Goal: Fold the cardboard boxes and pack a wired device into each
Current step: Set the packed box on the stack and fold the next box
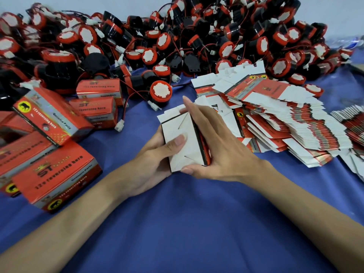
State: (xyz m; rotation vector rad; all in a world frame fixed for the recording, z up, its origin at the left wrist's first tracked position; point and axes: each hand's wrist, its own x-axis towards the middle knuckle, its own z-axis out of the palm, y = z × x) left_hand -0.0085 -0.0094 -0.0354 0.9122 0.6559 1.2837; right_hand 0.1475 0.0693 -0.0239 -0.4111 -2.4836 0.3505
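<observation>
Head view, from nine o'clock across to three: packed boxes lie tumbled at the left, glossy red card with silver bands and black lettering, square-edged and closed; beside them the left hand cups the carton from beneath, its thumb pressed flat on the matte white panel and its fingers curled behind; the carton sits at the centre of the frame, held above the blue cloth surface, apparently half-erected, its white inner face toward the camera with diagonal crease lines and a black edge; the right hand holds its right side, thumb at the near corner, fingers close together along the red wall, forefinger reaching the far flaps; by the look of it the folding step is in hand, the end flaps not yet tucked; the next move calls for squaring the tube, locking one end, then fetching a device from twelve o'clock, a round black body with red rim and thin wires; at three o'clock flat blanks fan out in a slipping stack.
</observation>
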